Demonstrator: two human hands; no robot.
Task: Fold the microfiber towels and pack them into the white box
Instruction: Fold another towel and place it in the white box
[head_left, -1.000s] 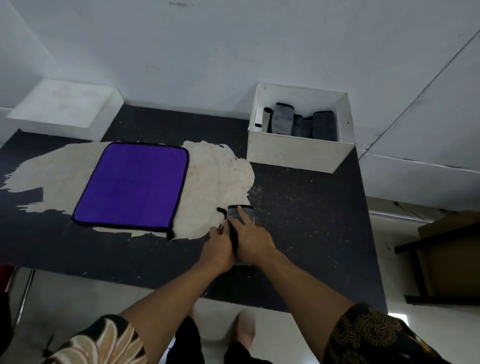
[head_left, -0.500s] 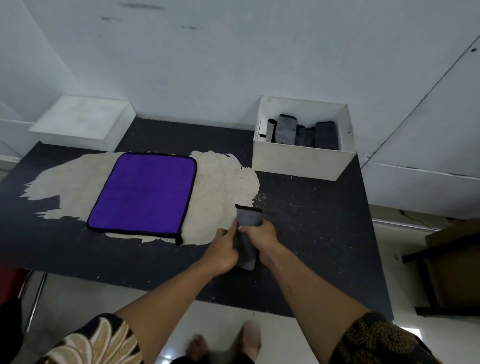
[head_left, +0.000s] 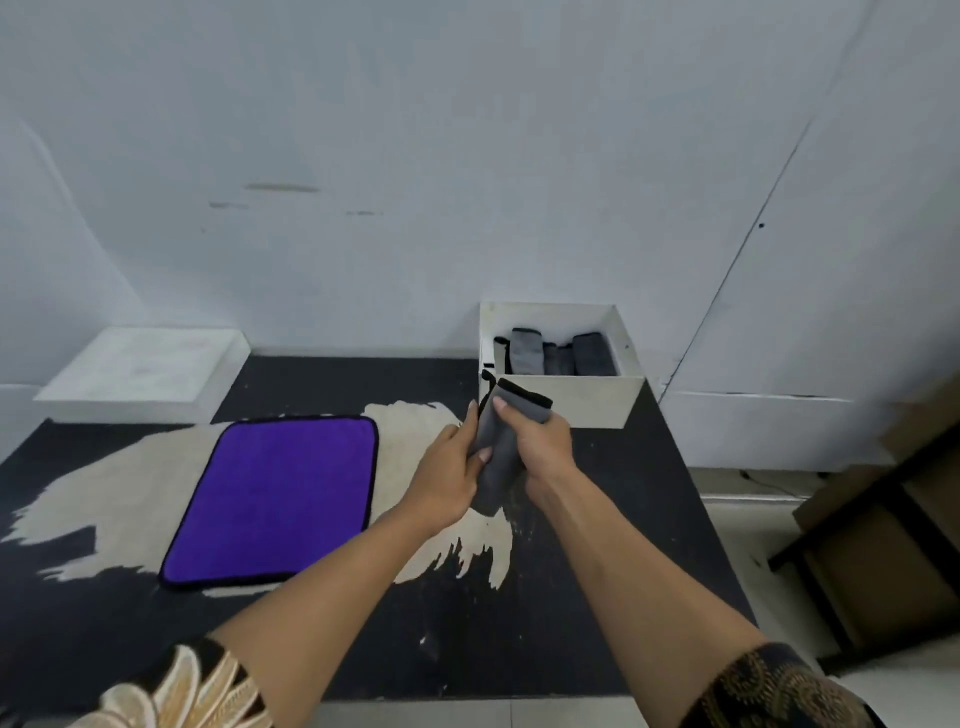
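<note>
In the head view, the only one we have, both hands meet on one folded grey towel (head_left: 496, 483), held clear above the table (head_left: 597, 571). Our right hand (head_left: 540, 447) is wrapped round the bundle, fingers curled about its right side and the thumb laid over its upper part. Our left hand (head_left: 447, 467) clasps it from the other side, thumb pressed on the cloth and the forefinger running up along its edge. Neither hand has any slack; the towel is pinched firmly between them, with its black-bound end sticking up above the grip.

Just beyond the grip, and slightly to its right, stands the white box (head_left: 566, 405), with several packed towels (head_left: 561, 353) upright inside. Well to the left of the grip a purple towel (head_left: 275, 493) lies flat and unfolded on the table.

We judge the folding of this piece done and the packing step under way. The next move calls for carrying the bundle forward over the near wall and lowering it into whatever free slot there is beside the others, keeping it squeezed so that the folds do not spring open. After that, the purple one awaits folding.
</note>
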